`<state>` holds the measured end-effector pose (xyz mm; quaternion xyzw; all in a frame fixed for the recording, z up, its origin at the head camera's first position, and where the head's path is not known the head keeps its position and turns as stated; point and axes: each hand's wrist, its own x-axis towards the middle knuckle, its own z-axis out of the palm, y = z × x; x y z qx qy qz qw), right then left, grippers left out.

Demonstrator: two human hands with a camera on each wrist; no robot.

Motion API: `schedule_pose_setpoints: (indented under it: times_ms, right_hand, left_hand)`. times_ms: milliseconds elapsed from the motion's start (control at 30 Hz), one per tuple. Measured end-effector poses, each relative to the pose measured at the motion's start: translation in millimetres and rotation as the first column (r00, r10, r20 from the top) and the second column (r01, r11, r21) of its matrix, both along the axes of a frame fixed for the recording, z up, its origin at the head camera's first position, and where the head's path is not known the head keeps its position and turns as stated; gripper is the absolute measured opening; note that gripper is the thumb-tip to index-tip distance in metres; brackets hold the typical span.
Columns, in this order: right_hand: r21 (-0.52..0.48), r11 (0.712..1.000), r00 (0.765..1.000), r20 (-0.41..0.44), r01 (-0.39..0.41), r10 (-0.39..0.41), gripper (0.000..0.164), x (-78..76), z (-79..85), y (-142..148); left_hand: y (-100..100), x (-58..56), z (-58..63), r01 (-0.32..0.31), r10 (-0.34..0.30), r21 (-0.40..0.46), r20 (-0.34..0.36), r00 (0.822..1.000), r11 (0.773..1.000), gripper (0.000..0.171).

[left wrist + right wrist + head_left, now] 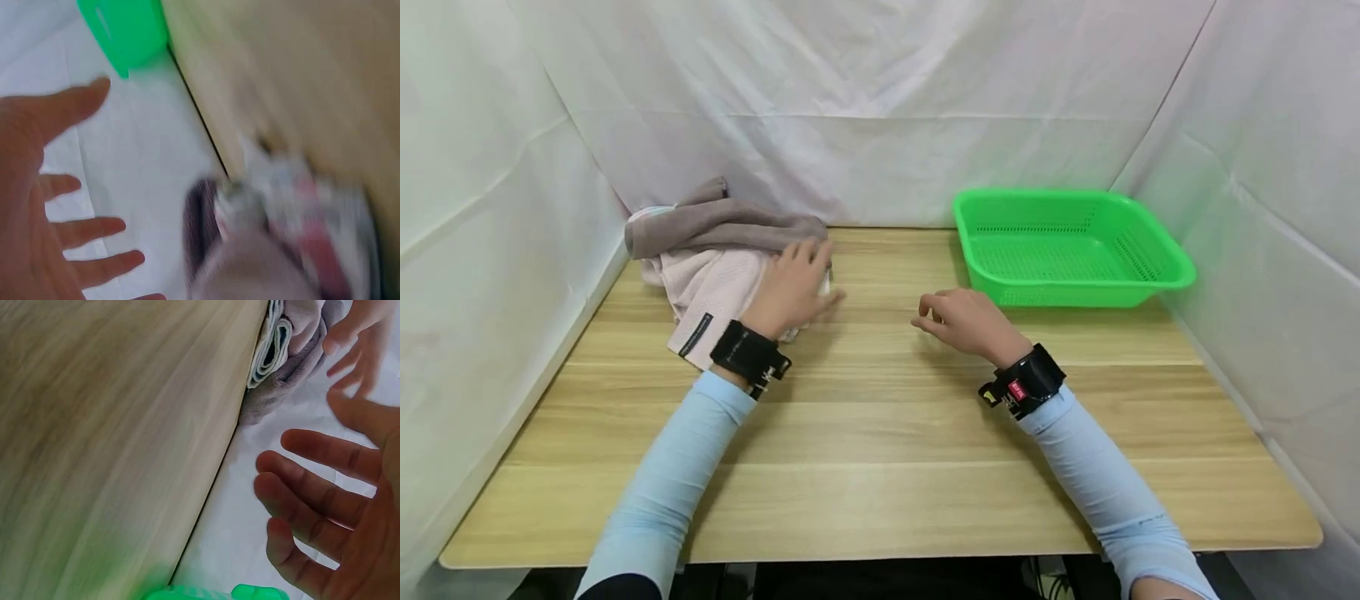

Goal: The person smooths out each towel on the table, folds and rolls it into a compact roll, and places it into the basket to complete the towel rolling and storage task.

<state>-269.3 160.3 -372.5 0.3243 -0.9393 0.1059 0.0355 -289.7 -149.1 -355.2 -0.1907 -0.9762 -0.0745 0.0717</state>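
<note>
A loose pile of towels lies at the back left of the table: a grey-brown towel [737, 227] on top and a pale pink towel [715, 287] with a small black label beneath. Over the pile's right side is my left hand [793, 283], fingers spread and nothing in its grasp. My right hand [966, 321] hovers above the middle of the table, just in front of the basket, its fingers loosely bent and holding nothing. In the right wrist view the folded towel edges [272, 353] show beyond that hand. The left wrist view is blurred around the towels.
A green plastic basket [1078, 293] with perforated sides stands at the back right of the wooden table [880, 467]. White cloth walls [880, 108] enclose the table at the back and on both sides.
</note>
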Motion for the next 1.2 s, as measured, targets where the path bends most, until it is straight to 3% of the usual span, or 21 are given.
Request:
schedule_pose_setpoints:
  times_ms: [233, 433, 600, 767, 933, 1067, 1200]
  right_hand:
    - [-0.002, 1.0, 0.997, 0.076, -0.004, 0.004, 0.036, -0.5, 4.2, -5.4]
    - [-0.013, 1.0, 0.993, 0.117, -0.002, 0.003, 0.037, -0.1, 5.3, -2.0]
    - [-0.009, 1.0, 0.99, 0.138, 0.013, -0.012, 0.035, 1.5, 8.4, 3.0]
    - [-0.017, 1.0, 0.989, 0.145, -0.006, 0.009, 0.037, 1.7, 8.2, 0.7]
    - [-0.018, 1.0, 0.988, 0.152, -0.002, 0.005, 0.036, 1.3, 6.1, -1.6]
    - [-0.026, 1.0, 0.989, 0.151, 0.01, -0.006, 0.035, 0.7, 6.5, -1.6]
    - [-0.03, 0.999, 0.989, 0.145, 0.013, -0.009, 0.035, 1.3, 7.9, 0.5]
  left_hand:
    - [-67.8, -31.3, 7.7, -0.124, 0.126, 0.024, -0.108, 0.986, 0.992, 0.073]
    - [-108.3, -56.1, 5.0, -0.21, 0.21, 0.005, -0.091, 0.974, 0.978, 0.07]
    - [-113.1, -73.7, 2.6, -0.209, 0.209, 0.012, -0.065, 0.976, 0.978, 0.053]
    - [-110.7, -78.2, 8.1, -0.225, 0.227, 0.028, -0.072, 0.971, 0.974, 0.041]
    - [-112.5, -79.1, 9.1, -0.226, 0.238, 0.095, -0.137, 0.962, 0.969, 0.03]
    - [-112.1, -83.7, 11.1, -0.221, 0.256, 0.169, -0.227, 0.94, 0.961, 0.022]
    - [-104.9, -83.3, 25.3, -0.18, 0.241, 0.213, -0.306, 0.921, 0.96, 0.02]
